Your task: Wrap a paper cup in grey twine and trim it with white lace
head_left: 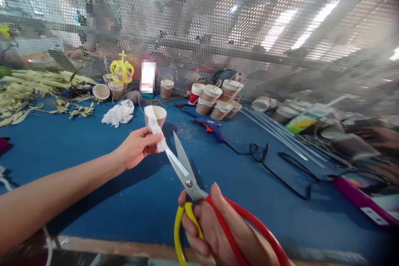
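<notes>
Between the thumb and fingers of my left hand (pixel 137 146) is a narrow white strip (pixel 153 124), perhaps lace or fabric. Behind the strip a small paper cup (pixel 160 117) shows, partly covered by it. My right hand (pixel 215 220) grips a pair of scissors (pixel 188 183) with one yellow and one red handle. The blades are parted and point away from me. One blade tip is close to the strip's lower end; I cannot tell whether they touch. A crumpled white cloth or tissue (pixel 118 112) lies left of the cup.
A blue glue gun (pixel 208 128) trails a black cord toward a purple power strip (pixel 363 203). Wrapped cups (pixel 209 94) are stacked behind it. Clear rods (pixel 277 135) lie to the right. Dried husks (pixel 34 87) cover the far left. A perforated metal screen (pixel 193 16) rises behind the blue table.
</notes>
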Action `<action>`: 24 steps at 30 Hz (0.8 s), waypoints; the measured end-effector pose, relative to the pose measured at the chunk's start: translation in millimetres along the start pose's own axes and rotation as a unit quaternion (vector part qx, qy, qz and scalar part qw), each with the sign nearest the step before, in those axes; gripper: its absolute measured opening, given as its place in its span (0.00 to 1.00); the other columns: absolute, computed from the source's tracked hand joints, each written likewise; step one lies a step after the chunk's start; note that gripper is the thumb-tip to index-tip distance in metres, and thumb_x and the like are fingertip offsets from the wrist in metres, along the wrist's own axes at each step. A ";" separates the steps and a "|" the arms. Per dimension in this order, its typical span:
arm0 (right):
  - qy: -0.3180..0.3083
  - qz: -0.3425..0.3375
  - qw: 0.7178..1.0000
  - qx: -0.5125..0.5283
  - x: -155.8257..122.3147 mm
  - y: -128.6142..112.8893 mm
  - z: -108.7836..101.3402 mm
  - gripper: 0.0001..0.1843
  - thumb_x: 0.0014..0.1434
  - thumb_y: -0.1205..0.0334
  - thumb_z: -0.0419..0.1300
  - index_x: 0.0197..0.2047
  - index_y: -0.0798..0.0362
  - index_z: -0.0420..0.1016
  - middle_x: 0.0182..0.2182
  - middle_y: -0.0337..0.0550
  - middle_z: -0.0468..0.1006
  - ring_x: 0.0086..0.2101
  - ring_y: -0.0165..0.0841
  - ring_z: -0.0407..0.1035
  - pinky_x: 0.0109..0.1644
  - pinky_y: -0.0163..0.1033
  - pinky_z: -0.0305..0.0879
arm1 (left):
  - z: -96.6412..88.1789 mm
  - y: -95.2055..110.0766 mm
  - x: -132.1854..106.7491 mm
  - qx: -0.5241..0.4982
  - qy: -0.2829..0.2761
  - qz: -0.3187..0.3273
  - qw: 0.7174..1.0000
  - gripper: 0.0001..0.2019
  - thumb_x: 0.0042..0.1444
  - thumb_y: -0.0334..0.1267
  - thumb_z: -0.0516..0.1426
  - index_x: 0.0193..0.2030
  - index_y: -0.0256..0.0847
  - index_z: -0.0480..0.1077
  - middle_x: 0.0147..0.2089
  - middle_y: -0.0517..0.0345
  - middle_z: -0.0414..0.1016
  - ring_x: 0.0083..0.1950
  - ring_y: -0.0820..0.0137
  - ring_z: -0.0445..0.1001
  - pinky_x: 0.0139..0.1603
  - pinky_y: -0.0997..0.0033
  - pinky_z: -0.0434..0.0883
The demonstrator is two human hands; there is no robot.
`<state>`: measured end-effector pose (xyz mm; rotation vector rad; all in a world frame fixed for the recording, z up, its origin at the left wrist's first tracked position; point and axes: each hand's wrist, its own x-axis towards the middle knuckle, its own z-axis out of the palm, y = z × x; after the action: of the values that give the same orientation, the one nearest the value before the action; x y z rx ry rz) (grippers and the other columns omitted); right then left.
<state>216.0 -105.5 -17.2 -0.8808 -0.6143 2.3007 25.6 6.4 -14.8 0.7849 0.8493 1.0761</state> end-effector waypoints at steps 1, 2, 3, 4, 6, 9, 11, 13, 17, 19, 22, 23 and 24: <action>0.001 -0.001 1.000 -0.002 0.6 0.3 0.2 0.32 0.48 0.33 0.51 0.40 0.54 0.62 0.22 0.35 0.64 0.17 0.21 0.56 0.19 0.29 0.45 | 0.2 -1.1 -0.2 0.002 0.000 -0.002 1.000 0.05 0.44 0.28 0.62 0.28 0.32 0.69 0.25 0.58 0.72 0.24 0.78 0.69 0.26 0.78 0.68; 0.000 -0.001 1.000 -0.001 1.1 0.6 0.6 0.31 0.48 0.33 0.50 0.40 0.54 0.62 0.22 0.35 0.64 0.16 0.21 0.56 0.19 0.30 0.45 | 0.7 -2.0 -0.4 0.002 -0.001 -0.004 1.000 0.06 0.44 0.27 0.62 0.29 0.32 0.69 0.25 0.58 0.72 0.24 0.78 0.69 0.27 0.78 0.68; 0.002 -0.002 1.000 0.000 1.6 0.8 1.1 0.31 0.49 0.33 0.50 0.39 0.54 0.62 0.21 0.35 0.64 0.16 0.21 0.56 0.19 0.30 0.45 | 1.3 -2.7 -0.8 0.002 -0.003 -0.004 1.000 0.06 0.43 0.27 0.62 0.29 0.32 0.70 0.25 0.58 0.72 0.24 0.78 0.69 0.27 0.78 0.68; 0.004 -0.002 1.000 0.002 2.0 1.0 1.6 0.31 0.49 0.33 0.49 0.39 0.54 0.62 0.21 0.35 0.64 0.16 0.21 0.56 0.19 0.30 0.45 | 2.0 -3.2 -1.2 0.001 -0.005 -0.003 1.000 0.07 0.42 0.26 0.63 0.30 0.32 0.70 0.26 0.58 0.72 0.25 0.78 0.69 0.27 0.78 0.67; 0.011 -0.002 1.000 0.004 2.7 1.1 2.9 0.30 0.50 0.34 0.49 0.39 0.54 0.62 0.21 0.35 0.64 0.16 0.21 0.56 0.18 0.29 0.44 | 3.3 -3.7 -2.1 -0.002 -0.009 0.000 1.000 0.08 0.42 0.25 0.63 0.30 0.31 0.70 0.26 0.58 0.72 0.25 0.78 0.68 0.26 0.79 0.67; 0.014 0.000 1.000 0.002 2.3 1.0 4.7 0.30 0.49 0.34 0.50 0.39 0.53 0.61 0.21 0.35 0.65 0.16 0.20 0.56 0.18 0.29 0.44 | 4.6 -3.7 -3.3 -0.005 -0.007 0.004 1.000 0.08 0.41 0.24 0.62 0.30 0.31 0.70 0.27 0.59 0.72 0.26 0.79 0.68 0.25 0.79 0.66; 0.011 0.003 1.000 0.001 1.4 1.0 5.6 0.30 0.49 0.34 0.50 0.39 0.53 0.61 0.21 0.34 0.64 0.16 0.20 0.55 0.18 0.29 0.44 | 5.0 -4.0 -4.0 -0.007 -0.006 0.008 1.000 0.08 0.41 0.24 0.63 0.30 0.32 0.70 0.27 0.58 0.72 0.26 0.79 0.68 0.26 0.79 0.65; 0.007 0.002 1.000 0.003 0.4 1.2 6.4 0.30 0.50 0.34 0.50 0.40 0.53 0.61 0.21 0.34 0.64 0.16 0.20 0.54 0.18 0.28 0.43 | 5.1 -4.5 -4.5 -0.009 -0.007 0.013 1.000 0.08 0.41 0.25 0.63 0.30 0.32 0.70 0.27 0.58 0.73 0.26 0.79 0.68 0.27 0.79 0.65; -0.018 0.004 1.000 0.018 0.4 1.8 6.2 0.29 0.51 0.34 0.49 0.40 0.53 0.62 0.22 0.35 0.64 0.16 0.20 0.55 0.17 0.28 0.43 | 4.2 -6.0 -5.1 -0.017 -0.011 0.006 1.000 0.09 0.41 0.25 0.63 0.30 0.32 0.69 0.27 0.56 0.75 0.25 0.79 0.68 0.27 0.79 0.66; -0.026 0.008 0.999 0.026 1.0 2.3 5.2 0.30 0.50 0.34 0.50 0.40 0.54 0.62 0.22 0.35 0.65 0.16 0.20 0.56 0.17 0.28 0.44 | 3.4 -6.5 -5.1 -0.022 -0.013 0.002 1.000 0.10 0.40 0.25 0.64 0.30 0.32 0.69 0.27 0.55 0.75 0.25 0.78 0.69 0.28 0.79 0.66; -0.031 0.004 0.999 0.031 1.7 3.6 4.1 0.30 0.50 0.35 0.51 0.40 0.54 0.62 0.22 0.36 0.66 0.17 0.20 0.56 0.17 0.28 0.44 | 2.6 -7.0 -5.5 -0.025 -0.017 0.001 1.000 0.11 0.39 0.26 0.65 0.31 0.31 0.69 0.27 0.54 0.76 0.25 0.78 0.70 0.28 0.79 0.66; -0.033 0.003 0.999 0.032 2.0 4.1 4.1 0.29 0.50 0.35 0.52 0.40 0.54 0.63 0.22 0.36 0.65 0.17 0.20 0.56 0.17 0.28 0.43 | 2.6 -7.1 -5.8 -0.025 -0.018 0.000 1.000 0.11 0.39 0.26 0.65 0.31 0.31 0.69 0.27 0.54 0.76 0.25 0.78 0.70 0.27 0.79 0.66; -0.033 0.001 0.999 0.034 2.3 4.6 4.5 0.29 0.50 0.35 0.52 0.40 0.54 0.62 0.22 0.36 0.65 0.17 0.20 0.56 0.17 0.28 0.43 | 2.6 -7.3 -6.1 -0.026 -0.018 -0.002 1.000 0.12 0.38 0.27 0.65 0.31 0.31 0.69 0.27 0.54 0.76 0.25 0.78 0.70 0.27 0.79 0.65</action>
<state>209.8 -108.3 -18.0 -0.7772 -0.5609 2.3469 29.4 -1.8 -18.7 0.7571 0.7896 1.0721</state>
